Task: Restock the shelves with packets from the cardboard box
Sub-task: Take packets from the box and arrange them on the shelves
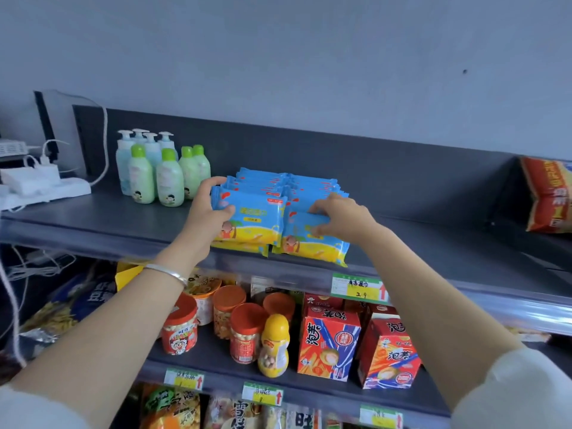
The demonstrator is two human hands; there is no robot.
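Our left grip (212,212) clamps round the left blue packet (255,226) on the top shelf (433,243). Our right grip (343,218), just beside it, pinches the right blue packet (312,247). Green-capped bottles (168,181) stand beyond our left grip.

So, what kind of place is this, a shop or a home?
Most likely a small shop. Price tags sit on the shelf edges, goods stand grouped, like the green-capped bottles and red snack boxes, and the left hand and right hand hold blue and yellow packets on the top shelf.
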